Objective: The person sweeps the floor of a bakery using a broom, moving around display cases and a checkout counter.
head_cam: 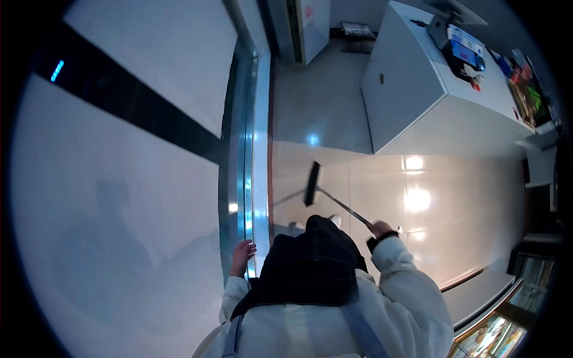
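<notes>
My right hand point(382, 228) is closed around the handle of a long-handled floor brush or broom point(344, 206). Its black head point(312, 184) is over the tiled floor, ahead of my shoes; whether the bristles touch the tiles I cannot tell. A dark band shows at my right wrist. My left hand point(244, 253) holds nothing, its fingers apart, over or beside the metal frame point(250, 188) along the left wall. Whether it touches the frame is unclear. A dark apron or garment covers my lap, with white sleeves on both arms.
A white counter point(403, 80) stands ahead on the right, with a boxy device point(465, 51) and assorted items on top. An open door panel point(315, 31) is at the far end. Lit glass display cases point(488, 333) stand at lower right. Glossy tiles point(376, 179) reflect the lights.
</notes>
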Available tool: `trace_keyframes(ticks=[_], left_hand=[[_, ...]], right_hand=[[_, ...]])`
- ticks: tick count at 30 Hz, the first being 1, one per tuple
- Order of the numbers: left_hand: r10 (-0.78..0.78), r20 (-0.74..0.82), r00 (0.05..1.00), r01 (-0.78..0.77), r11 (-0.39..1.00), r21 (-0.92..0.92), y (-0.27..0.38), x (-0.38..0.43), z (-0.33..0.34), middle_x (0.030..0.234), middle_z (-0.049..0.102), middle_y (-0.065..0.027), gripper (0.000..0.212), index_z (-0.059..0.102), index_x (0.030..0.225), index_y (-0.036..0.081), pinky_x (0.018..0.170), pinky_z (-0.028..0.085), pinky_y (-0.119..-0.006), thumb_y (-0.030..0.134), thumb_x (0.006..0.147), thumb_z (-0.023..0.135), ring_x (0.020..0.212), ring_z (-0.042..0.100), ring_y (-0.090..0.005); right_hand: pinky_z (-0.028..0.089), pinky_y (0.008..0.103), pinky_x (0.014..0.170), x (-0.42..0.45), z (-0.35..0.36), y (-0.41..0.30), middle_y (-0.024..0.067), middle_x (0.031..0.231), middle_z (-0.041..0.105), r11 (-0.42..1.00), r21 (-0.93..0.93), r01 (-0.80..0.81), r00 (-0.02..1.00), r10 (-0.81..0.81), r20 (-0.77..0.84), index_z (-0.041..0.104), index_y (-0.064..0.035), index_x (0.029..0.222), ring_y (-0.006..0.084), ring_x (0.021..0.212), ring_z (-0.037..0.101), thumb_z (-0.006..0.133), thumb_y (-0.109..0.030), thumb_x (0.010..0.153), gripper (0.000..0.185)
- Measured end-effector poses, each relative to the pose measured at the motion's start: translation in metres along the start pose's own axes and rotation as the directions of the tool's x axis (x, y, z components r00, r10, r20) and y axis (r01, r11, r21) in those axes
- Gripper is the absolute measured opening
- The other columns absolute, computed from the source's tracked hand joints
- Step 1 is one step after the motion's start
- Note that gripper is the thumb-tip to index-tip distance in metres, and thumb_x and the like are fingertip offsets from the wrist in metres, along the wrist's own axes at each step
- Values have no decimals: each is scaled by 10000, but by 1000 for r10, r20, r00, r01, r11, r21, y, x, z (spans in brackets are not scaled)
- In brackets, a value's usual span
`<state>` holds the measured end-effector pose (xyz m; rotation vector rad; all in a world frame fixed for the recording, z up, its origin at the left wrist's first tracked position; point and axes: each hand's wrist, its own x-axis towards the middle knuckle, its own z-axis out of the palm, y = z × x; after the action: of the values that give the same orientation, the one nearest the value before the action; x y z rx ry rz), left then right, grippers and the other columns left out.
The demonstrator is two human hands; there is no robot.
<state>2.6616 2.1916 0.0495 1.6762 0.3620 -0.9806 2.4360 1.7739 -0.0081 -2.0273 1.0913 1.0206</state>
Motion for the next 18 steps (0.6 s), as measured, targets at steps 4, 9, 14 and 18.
trace_keyframes(ticks=[4, 9, 14, 18], left_hand=[[19, 85, 996, -27, 995, 92, 29, 29, 30, 816, 519, -60, 247, 422, 957, 61, 629, 381, -252, 174, 739, 395, 728, 496, -133], [-4, 182, 983, -16, 994, 111, 84, 61, 85, 847, 519, -48, 240, 427, 963, 91, 641, 379, -245, 220, 768, 376, 751, 491, -125], [-52, 363, 930, -31, 975, 220, 125, 98, 138, 842, 513, -48, 220, 434, 963, 98, 671, 378, -257, 190, 776, 363, 764, 487, -130], [-90, 367, 926, -29, 952, 305, 166, 135, 160, 832, 520, -36, 205, 440, 943, 94, 639, 378, -247, 195, 789, 351, 736, 488, -103]], right_hand=[[363, 371, 728, -33, 23, 114, 209, 871, 498, 929, 171, -330, 939, 342, -47, 533, -6, 842, 321, 860, 467, 414, -419, 673, 462], [404, 374, 670, -60, 34, 173, 216, 780, 517, 894, 274, -355, 856, 429, -288, 530, 31, 733, 317, 768, 504, 422, -276, 701, 327], [412, 372, 470, -86, 27, 143, 207, 592, 511, 649, 670, -360, 782, 601, -162, 505, 50, 645, 305, 528, 515, 416, -284, 727, 355], [314, 280, 317, -101, -9, 78, 38, 414, 344, 359, 868, -343, 904, 376, 202, 340, -52, 516, 140, 323, 334, 340, -355, 784, 405]])
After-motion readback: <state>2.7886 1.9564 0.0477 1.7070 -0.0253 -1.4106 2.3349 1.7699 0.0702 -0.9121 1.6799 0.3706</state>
